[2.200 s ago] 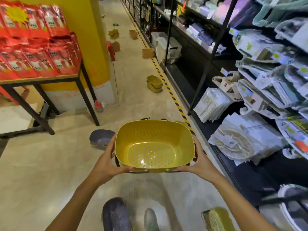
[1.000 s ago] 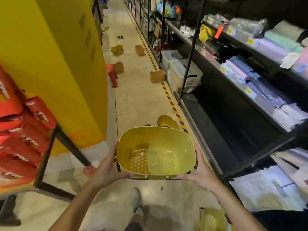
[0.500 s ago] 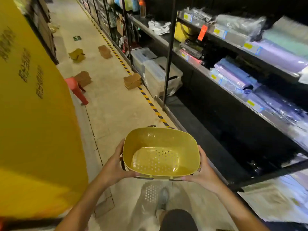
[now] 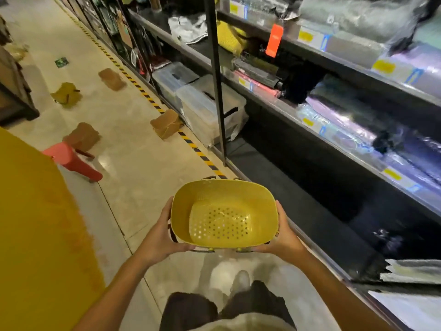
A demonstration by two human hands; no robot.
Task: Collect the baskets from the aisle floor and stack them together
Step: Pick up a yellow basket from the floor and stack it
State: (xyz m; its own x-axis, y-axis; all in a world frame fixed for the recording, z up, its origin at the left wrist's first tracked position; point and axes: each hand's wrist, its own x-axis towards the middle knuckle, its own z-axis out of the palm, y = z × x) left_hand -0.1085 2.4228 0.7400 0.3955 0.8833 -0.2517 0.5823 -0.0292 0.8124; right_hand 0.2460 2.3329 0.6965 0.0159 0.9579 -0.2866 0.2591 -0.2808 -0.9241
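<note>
In the head view the left hand [image 4: 164, 237] and right hand [image 4: 284, 237] each clasp a short side of the yellow basket [image 4: 224, 215], held level and mouth-up over the aisle floor [image 4: 133, 163], likely to receive the next one. Four brown baskets, the nearest [image 4: 165, 124] by the striped floor line [image 4: 191, 143], lie overturned ahead, uncollected.

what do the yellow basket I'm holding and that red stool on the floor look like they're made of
Yellow basket: looks like moulded plastic, smooth with a slight sheen; its base is pierced with regular round holes and the rim is one rounded piece. Red stool: probably plastic too, uniform matte red with splayed moulded legs, though blur leaves that less certain.
</note>
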